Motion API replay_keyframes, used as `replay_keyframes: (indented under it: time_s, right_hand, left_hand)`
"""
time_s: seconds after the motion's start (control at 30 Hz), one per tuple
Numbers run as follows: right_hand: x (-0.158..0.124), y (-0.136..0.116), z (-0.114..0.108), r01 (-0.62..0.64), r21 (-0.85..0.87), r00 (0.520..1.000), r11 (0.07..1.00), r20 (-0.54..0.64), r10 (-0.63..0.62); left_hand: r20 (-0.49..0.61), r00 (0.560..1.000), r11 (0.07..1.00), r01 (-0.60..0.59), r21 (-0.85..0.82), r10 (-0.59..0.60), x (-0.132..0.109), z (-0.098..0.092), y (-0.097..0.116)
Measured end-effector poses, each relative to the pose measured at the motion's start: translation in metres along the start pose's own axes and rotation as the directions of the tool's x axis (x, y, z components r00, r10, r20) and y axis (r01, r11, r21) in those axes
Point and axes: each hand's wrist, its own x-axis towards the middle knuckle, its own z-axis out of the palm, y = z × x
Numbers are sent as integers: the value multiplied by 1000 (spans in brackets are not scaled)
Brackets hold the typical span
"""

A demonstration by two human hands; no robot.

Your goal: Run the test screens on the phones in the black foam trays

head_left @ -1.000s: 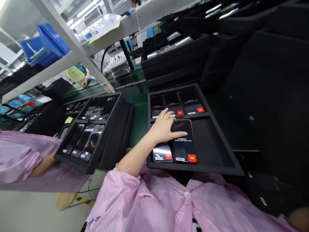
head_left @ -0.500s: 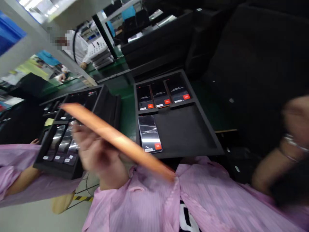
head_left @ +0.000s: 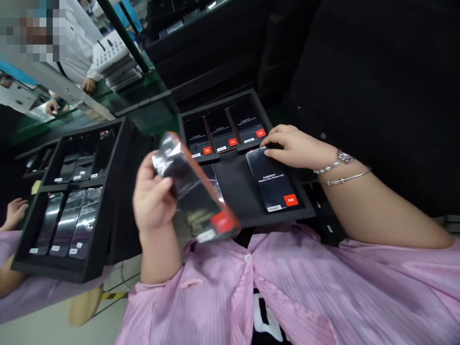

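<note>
My left hand [head_left: 155, 194] is closed on the upper end of a smartphone [head_left: 194, 184] with an orange edge, held tilted in the air. Its dark screen has a red label-like block near the lower end. At the near right of the black tray [head_left: 253, 223], my right hand [head_left: 294, 146] pinches the top edge of another smartphone [head_left: 273, 179], whose lit screen carries white text and a red block. Three smartphones [head_left: 221, 129] lie in the tray's far row. One more phone [head_left: 212, 177] in the near row is mostly hidden behind the held phone.
To the left stands a second black tray [head_left: 84, 275] with several phones in two rows, on a dark stack. A person's hand [head_left: 16, 213] is at its left. Across the bench, another person's hand [head_left: 89, 85] is near stacked white trays [head_left: 117, 62]. A metal post [head_left: 82, 98] rises between.
My right hand has come in from the far right to the tray, where a phone now lies under its fingers. The phone in my left hand has turned from edge-on to show its screen.
</note>
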Motion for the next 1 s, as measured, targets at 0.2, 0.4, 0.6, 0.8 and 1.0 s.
replay_keyframes:
  time_s: [0.2, 0.4, 0.6, 0.8, 1.0]
  right_hand:
    - [39, -4, -19, 92, -118, 988, 989, -116, -105]
    - [139, 12, 0, 13, -207, 974, 978, -220, -59]
    - [185, 43, 33, -73, -276, 985, 958, -171, 26]
    - [189, 41, 31, -20, -387, 991, 922, -132, -34]
    - [179, 24, -8, -33, -175, 982, 984, -186, 0]
  left_hand:
    - [361, 798, 875, 422, 236, -482, 37, 53, -38]
    - [405, 745, 586, -23, 810, -530, 58, 76, -27]
    - [223, 972, 261, -198, 945, -71, 136, 47, -35]
    - [62, 994, 137, -49, 989, -89, 209, 10, -78]
    - [283, 959, 547, -232, 804, -8, 190, -4, -56]
